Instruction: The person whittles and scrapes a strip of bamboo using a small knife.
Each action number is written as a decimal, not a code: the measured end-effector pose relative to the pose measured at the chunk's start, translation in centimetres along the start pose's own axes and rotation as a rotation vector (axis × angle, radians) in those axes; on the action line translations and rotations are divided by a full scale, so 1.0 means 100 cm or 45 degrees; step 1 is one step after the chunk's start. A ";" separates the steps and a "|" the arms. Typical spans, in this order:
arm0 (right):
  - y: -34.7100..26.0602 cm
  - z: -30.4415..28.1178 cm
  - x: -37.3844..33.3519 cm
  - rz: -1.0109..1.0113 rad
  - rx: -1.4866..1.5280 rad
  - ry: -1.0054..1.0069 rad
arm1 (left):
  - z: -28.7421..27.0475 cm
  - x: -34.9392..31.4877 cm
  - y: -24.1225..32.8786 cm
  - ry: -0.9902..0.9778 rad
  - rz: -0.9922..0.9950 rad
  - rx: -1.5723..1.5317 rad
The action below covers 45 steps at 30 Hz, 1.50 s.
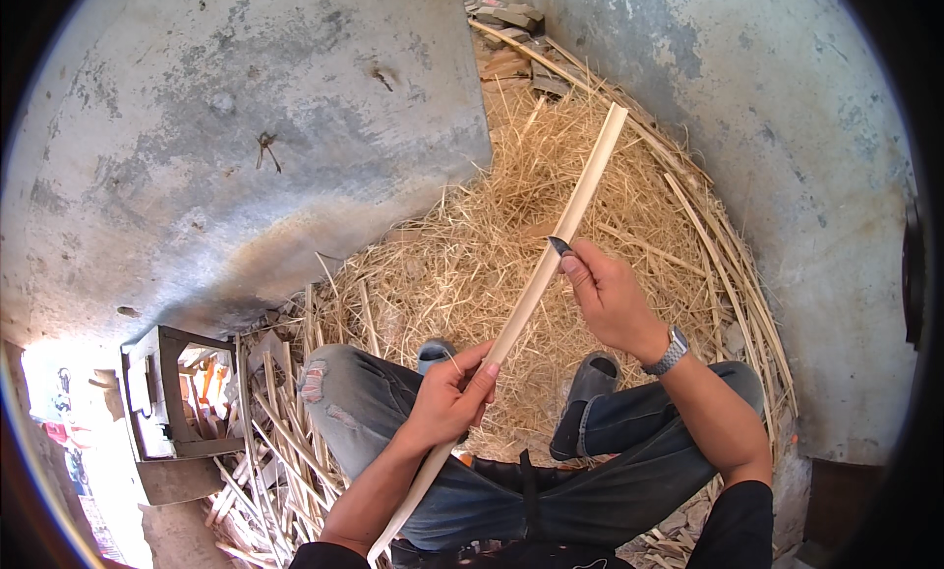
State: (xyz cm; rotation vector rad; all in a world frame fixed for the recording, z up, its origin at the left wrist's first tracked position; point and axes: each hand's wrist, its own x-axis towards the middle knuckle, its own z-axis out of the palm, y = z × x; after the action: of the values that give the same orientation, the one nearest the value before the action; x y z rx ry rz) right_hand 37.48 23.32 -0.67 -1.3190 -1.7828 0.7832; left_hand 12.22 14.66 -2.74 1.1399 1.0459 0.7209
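Note:
A long, pale split-bamboo strip (586,180) runs slantwise from my lap up and away to the right. My left hand (452,397) is closed around its lower part, the thumb lying along the top. Farther up, my right hand (618,299) grips a small knife (560,245). Only its dark, short blade shows, resting at or close against the strip's surface; the fist hides the handle.
Curly, straw-coloured shavings (492,215) cover the floor between my legs and the grey walls (246,126). Long strips (728,264) curve along the right wall. More cut strips (280,451) lie at my left, beside a dark frame (182,392). Rubble (511,18) is piled far off.

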 end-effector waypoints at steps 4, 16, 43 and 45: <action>0.002 -0.006 0.002 0.020 -0.064 -0.003 | -0.001 0.000 0.000 0.002 -0.011 0.029; 0.001 -0.012 0.004 0.029 -0.377 0.129 | 0.002 -0.001 0.000 0.039 -0.024 0.085; -0.028 0.061 -0.063 -0.189 -0.328 -0.321 | -0.001 0.008 -0.019 0.214 0.213 0.140; -0.032 0.062 -0.065 -0.160 -0.361 -0.424 | -0.002 0.009 -0.017 0.216 0.218 0.067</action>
State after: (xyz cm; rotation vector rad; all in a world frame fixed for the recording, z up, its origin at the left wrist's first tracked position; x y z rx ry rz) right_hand 31.66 16.00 -2.64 -1.2932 -2.2872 0.7321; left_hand 12.33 15.01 -4.66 1.2407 1.1237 0.9429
